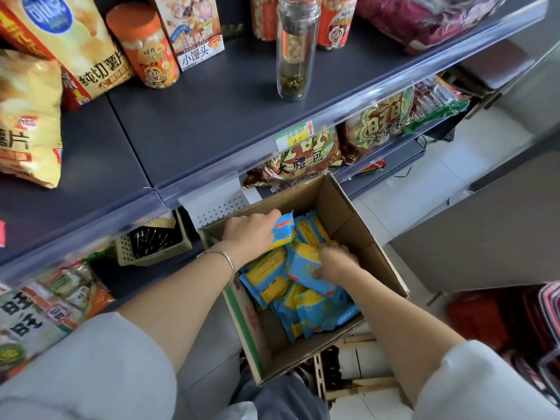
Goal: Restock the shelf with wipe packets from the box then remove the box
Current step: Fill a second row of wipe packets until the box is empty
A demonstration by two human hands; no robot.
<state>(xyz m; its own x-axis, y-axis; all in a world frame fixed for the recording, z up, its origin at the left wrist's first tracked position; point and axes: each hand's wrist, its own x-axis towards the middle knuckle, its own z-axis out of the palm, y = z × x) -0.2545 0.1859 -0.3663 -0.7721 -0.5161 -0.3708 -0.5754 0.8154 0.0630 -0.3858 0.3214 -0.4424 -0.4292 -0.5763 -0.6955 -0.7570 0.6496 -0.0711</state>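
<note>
Both hands are down in the open brown cardboard box (342, 213), in front of the dark grey metal shelf (197, 122); the left hand (251, 231) grips a blue-and-yellow wipe packet (284, 228) at the box's far left; the right hand (336, 259) pinches a second blue packet (304, 268) atop the loose heap of packets (318, 310).

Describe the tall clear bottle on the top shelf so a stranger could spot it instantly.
Find the dark grey top shelf, above the open brown cardboard box. Near its front edge, right of centre, stands a tall clear bottle. Unlike the orange printed canisters nearby, it is see-through, with greenish bits at its bottom.
</note>
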